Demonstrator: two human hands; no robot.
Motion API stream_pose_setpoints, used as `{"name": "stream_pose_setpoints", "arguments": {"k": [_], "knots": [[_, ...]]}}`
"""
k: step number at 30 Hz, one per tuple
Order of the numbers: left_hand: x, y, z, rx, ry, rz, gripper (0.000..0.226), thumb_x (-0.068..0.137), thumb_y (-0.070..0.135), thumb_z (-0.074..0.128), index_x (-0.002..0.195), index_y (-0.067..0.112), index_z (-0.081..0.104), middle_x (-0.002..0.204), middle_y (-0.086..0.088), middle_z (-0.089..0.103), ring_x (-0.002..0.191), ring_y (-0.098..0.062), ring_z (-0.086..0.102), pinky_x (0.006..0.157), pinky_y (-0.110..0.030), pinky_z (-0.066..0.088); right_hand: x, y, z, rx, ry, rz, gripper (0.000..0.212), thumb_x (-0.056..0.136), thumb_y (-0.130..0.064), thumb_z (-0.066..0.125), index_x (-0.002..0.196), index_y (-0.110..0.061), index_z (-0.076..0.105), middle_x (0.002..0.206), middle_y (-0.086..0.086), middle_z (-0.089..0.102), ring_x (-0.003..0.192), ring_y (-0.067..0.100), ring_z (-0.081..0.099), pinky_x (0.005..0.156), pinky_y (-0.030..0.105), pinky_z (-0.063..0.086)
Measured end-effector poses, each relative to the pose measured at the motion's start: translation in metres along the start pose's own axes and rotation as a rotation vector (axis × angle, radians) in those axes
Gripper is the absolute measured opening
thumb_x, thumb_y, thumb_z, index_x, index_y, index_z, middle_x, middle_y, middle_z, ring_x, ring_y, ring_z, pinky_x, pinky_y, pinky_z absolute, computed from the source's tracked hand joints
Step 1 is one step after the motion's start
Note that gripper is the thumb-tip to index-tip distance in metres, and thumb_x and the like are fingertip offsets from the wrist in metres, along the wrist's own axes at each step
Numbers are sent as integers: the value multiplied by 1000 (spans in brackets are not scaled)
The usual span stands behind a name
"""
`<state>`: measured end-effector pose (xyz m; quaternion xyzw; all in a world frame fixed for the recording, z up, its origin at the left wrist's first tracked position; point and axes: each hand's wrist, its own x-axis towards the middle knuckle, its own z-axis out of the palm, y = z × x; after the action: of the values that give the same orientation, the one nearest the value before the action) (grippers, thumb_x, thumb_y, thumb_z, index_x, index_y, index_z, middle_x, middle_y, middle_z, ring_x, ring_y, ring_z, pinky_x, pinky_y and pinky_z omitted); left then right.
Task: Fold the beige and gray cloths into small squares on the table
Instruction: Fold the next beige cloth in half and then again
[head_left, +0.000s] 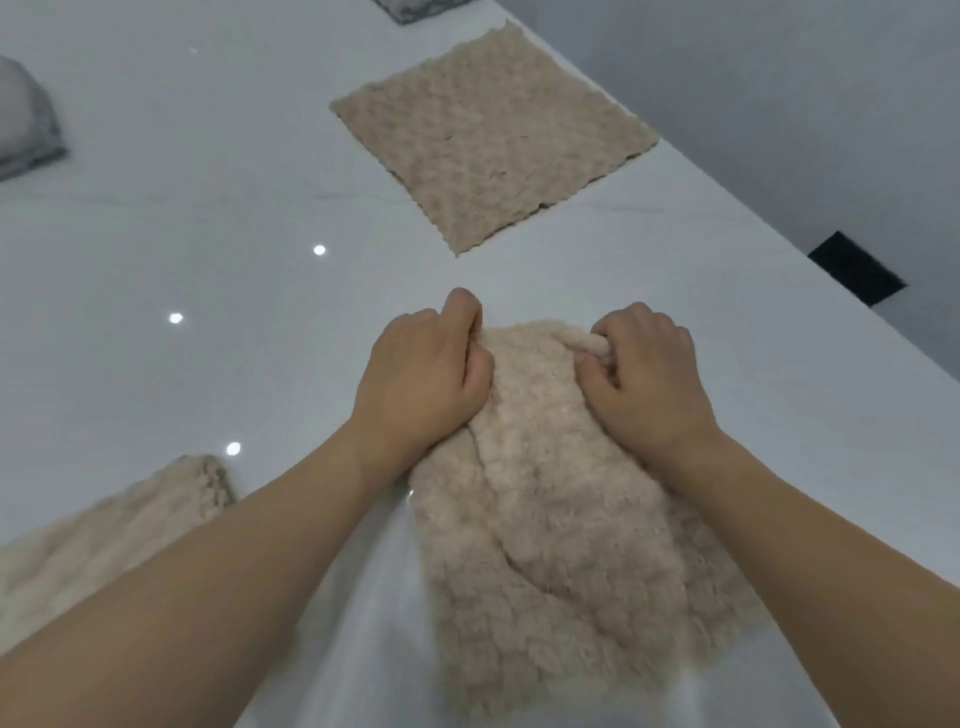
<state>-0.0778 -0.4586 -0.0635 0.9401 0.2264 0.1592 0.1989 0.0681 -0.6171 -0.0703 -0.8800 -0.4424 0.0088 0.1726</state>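
Observation:
A fluffy beige cloth (561, 519) lies in front of me on the glossy white table (208, 249), with a fold line running down it. My left hand (421, 374) grips its far left corner with curled fingers. My right hand (644, 374) pinches the far right edge, which is rolled between thumb and fingers. A second beige cloth (483, 135) lies flat and spread out farther back. A third beige cloth (93, 540) lies at the lower left, cut off by the frame.
A gray cloth (26, 119) sits bunched at the far left edge, and another gray piece (410, 8) shows at the top. The table's right edge runs diagonally, with grey floor and a black square (854, 267) beyond it.

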Motion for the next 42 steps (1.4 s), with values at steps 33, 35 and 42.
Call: {"name": "stream_pose_setpoints", "arguments": {"k": [33, 35, 42], "knots": [[85, 71, -150, 58, 601, 257, 48, 100, 46, 51, 64, 17, 38, 52, 8, 27, 51, -23, 33, 63, -29, 24, 102, -34, -172, 1177, 496, 190, 31, 74, 10, 41, 68, -19, 46, 67, -3, 44, 62, 10, 39, 55, 20, 34], [70, 76, -141, 117, 543, 250, 43, 99, 46, 48, 67, 18, 39, 55, 5, 33, 51, -23, 35, 57, -29, 24, 87, -22, -171, 1052, 458, 106, 29, 70, 10, 41, 67, -19, 46, 67, 1, 45, 64, 11, 40, 57, 23, 34], [-49, 54, -3, 139, -186, 248, 36, 95, 50, 37, 69, 25, 37, 58, 7, 51, 54, -21, 54, 47, -29, 26, -23, 67, -82, 122, -372, 47, 18, 80, -4, 47, 78, -21, 52, 81, -3, 58, 79, 20, 54, 68, 34, 42]]}}
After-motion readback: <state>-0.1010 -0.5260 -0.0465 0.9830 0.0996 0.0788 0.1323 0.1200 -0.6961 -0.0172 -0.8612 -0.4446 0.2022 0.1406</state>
